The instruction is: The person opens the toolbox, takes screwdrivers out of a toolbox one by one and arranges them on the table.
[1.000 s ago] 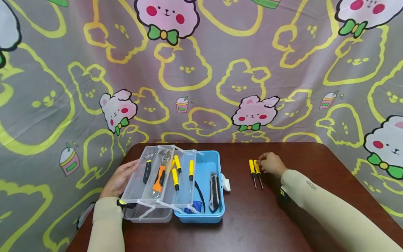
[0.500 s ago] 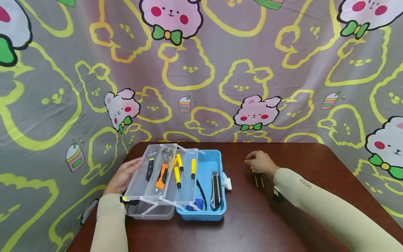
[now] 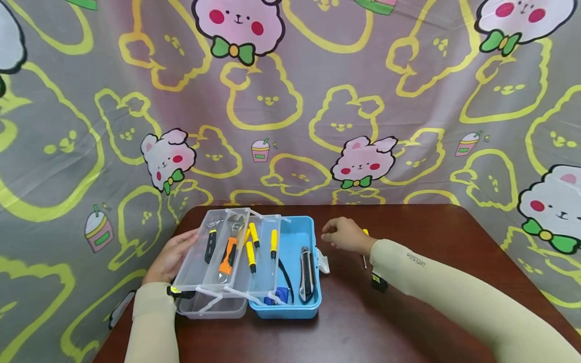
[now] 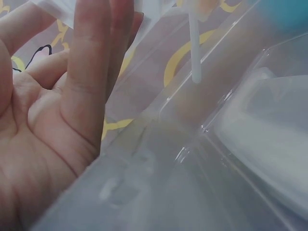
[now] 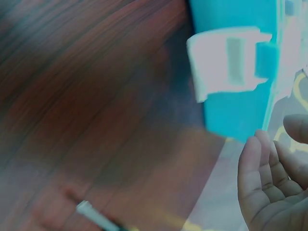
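Note:
The right hand (image 3: 347, 234) hovers right of the blue toolbox (image 3: 297, 312), its fingers loosely bent and nothing in them; the right wrist view shows its open palm near the white latch (image 5: 226, 62). Behind it a yellow-handled screwdriver (image 3: 365, 231) lies on the table, mostly hidden. The left hand (image 3: 170, 257) touches the left edge of the raised clear tray (image 3: 195, 275), its fingers mostly straight. This tray holds a black-handled adjustable wrench (image 3: 211, 244), an orange-handled adjustable wrench (image 3: 228, 257) and several yellow screwdrivers (image 3: 274, 242).
Inside the blue box lie a utility knife (image 3: 306, 275), a blue object (image 3: 278, 296) and a black curved strip (image 3: 287, 280). A lower clear compartment (image 3: 213, 310) sits under the tray. Patterned cloth (image 3: 290, 101) surrounds the brown table (image 3: 345, 312).
The right hand has left the two screwdrivers on the table and moved left, toward the box. The left hand stays at the tray's edge.

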`<state>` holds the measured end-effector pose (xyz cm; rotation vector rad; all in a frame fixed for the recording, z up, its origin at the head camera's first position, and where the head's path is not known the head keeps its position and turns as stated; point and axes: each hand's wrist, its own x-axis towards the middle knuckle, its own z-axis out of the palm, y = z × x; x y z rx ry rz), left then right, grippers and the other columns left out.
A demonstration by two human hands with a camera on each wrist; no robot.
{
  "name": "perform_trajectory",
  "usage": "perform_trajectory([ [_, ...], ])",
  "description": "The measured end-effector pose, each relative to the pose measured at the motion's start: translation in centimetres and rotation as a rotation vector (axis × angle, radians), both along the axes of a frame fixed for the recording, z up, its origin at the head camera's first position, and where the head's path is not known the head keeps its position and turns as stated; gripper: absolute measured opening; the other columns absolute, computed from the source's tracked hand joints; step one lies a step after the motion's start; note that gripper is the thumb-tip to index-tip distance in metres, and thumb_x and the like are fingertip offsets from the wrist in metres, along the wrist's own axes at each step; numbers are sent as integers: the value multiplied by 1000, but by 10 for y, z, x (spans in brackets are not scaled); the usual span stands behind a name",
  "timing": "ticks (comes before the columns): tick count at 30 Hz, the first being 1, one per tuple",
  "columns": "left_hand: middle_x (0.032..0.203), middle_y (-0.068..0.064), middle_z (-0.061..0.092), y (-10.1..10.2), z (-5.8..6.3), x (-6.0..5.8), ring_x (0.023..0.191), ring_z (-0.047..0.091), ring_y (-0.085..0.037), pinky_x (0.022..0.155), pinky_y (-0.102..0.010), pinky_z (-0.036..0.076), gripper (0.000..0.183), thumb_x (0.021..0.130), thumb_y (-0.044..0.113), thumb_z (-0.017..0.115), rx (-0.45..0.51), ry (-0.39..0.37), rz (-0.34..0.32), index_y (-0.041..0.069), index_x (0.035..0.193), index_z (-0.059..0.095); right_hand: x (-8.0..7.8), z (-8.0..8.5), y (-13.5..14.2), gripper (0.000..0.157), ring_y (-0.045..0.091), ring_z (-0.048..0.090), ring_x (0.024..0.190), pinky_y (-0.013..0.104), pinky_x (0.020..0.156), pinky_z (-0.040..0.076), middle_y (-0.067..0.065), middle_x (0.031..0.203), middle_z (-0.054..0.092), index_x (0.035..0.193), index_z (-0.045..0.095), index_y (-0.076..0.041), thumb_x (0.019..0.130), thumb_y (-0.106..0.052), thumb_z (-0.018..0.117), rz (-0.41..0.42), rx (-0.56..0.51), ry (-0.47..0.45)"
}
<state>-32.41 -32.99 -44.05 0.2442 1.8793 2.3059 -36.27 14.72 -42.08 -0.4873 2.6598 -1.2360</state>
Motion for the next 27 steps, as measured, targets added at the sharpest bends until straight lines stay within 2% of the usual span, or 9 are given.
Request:
perform_trajectory([
  [4, 107, -1, 70, -2, 0, 1, 90, 68, -15, 72, -31, 56, 28, 104, 16, 47, 3, 6, -8, 17, 126, 66, 2, 4, -19, 15, 34, 62, 75, 36, 65, 55, 11, 87, 65, 105, 67, -6, 95, -18, 66, 59, -34, 8],
  [10, 108, 0, 70, -4, -3, 1, 91, 68, -15, 73, -31, 56, 31, 105, 15, 44, 8, 5, -29, 16, 129, 64, 6, 14, -42, 22, 30, 65, 81, 34, 69, 55, 6, 93, 65, 112, 67, -7, 95, -22, 65, 139, -61, 12],
  [14, 109, -1, 70, -4, -4, 0, 91, 68, -15, 73, -31, 56, 32, 106, 15, 43, 23, 17, -40, 15, 130, 63, 7, 23, -59, 23, 27, 65, 84, 33, 68, 56, 1, 95, 65, 113, 67, -9, 95, -23, 65, 153, -103, 28],
  [18, 108, -1, 70, -5, -4, -1, 90, 68, -15, 72, -30, 56, 32, 106, 14, 43, 25, 19, -36, 15, 129, 65, 8, 28, -75, 23, 24, 65, 82, 35, 70, 56, 2, 96, 64, 114, 67, -7, 95, -21, 66, 164, -149, 3],
  [22, 106, -1, 71, -5, -4, -1, 89, 68, -15, 72, -31, 56, 32, 106, 13, 42, 20, 15, -33, 16, 127, 66, 11, 30, -86, 27, 24, 64, 83, 39, 73, 56, 3, 95, 64, 116, 66, -3, 95, -20, 65, 172, -157, -20],
  [27, 106, -1, 71, -5, -5, -1, 88, 68, -16, 71, -32, 57, 32, 106, 14, 42, 23, -4, -30, 16, 127, 66, 11, 28, -95, 24, 18, 63, 80, 37, 72, 55, -2, 93, 65, 114, 68, -7, 94, -22, 67, 163, -124, -4],
])
